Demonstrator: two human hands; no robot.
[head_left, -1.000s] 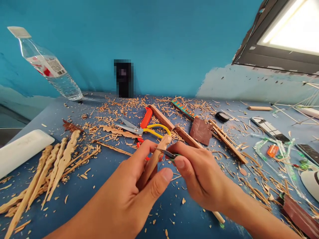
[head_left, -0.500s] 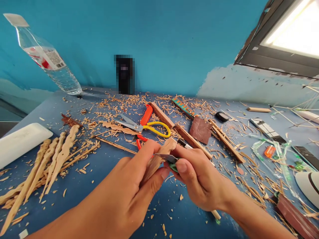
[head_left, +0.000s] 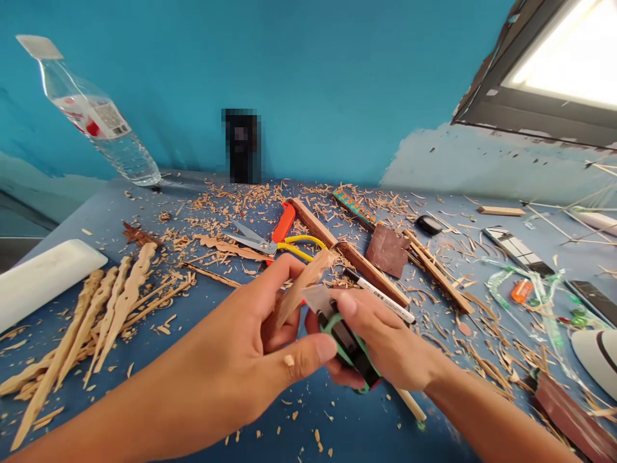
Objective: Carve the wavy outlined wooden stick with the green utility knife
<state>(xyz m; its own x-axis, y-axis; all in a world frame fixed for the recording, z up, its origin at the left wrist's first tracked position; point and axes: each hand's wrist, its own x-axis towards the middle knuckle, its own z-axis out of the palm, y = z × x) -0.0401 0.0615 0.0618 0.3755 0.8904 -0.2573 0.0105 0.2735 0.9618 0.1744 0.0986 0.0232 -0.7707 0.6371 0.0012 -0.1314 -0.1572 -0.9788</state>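
Observation:
My left hand (head_left: 263, 347) is closed round a pale piece of wood (head_left: 304, 278), whose carved upper end sticks out past the fingers. A small wood chip rests on the left thumb. In my right hand (head_left: 373, 328) is a green and black utility knife (head_left: 348, 347), its short blade out beside the wood. The left thumb tip reaches close to the knife body; I cannot tell whether it touches. Just beyond the hands lie yellow-handled scissors (head_left: 299, 244), a whiteboard marker (head_left: 380, 296) and a long square wooden stick (head_left: 357, 257).
Several carved wooden strips (head_left: 128, 299) lie at left beside a white object (head_left: 48, 276). A water bottle (head_left: 103, 125) stands at the back left. Brown sandpaper (head_left: 388, 249), a black mouse (head_left: 429, 224) and tangled clear-green strips (head_left: 544, 308) lie right. Shavings litter the blue table (head_left: 164, 360).
My right hand has turned the knife, so its green body now shows and the blade points up and left. The left thumb has moved off the wood, and the marker is more visible.

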